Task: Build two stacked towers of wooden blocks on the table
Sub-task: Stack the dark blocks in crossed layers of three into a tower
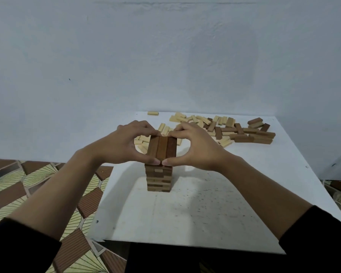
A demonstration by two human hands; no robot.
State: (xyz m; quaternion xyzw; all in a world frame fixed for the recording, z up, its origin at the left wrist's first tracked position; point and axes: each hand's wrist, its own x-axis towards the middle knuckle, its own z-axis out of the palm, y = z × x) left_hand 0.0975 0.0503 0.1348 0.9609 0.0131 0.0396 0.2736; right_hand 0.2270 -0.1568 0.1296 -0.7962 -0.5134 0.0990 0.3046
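Pale blue wall behind white square surface [205, 213]. One tall tower of stacked brown wooden blocks [159, 178] stands mid-surface. Left hand [124, 142] and right hand [195, 144] pinch top layer of three dark blocks [161, 148], thumbs at near end, fingers at far end. Along far edge toward far right corner, scattered pale and brown loose blocks [234, 129]. Likely first tower well advanced, second not started.

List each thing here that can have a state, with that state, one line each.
Brown wooden block tower: upright, the only one built.
Top layer of three brown blocks: side by side, held at both ends.
Left hand: pinches top layer.
Right hand: pinches top layer.
Loose pale and brown wooden blocks: scattered flat behind.
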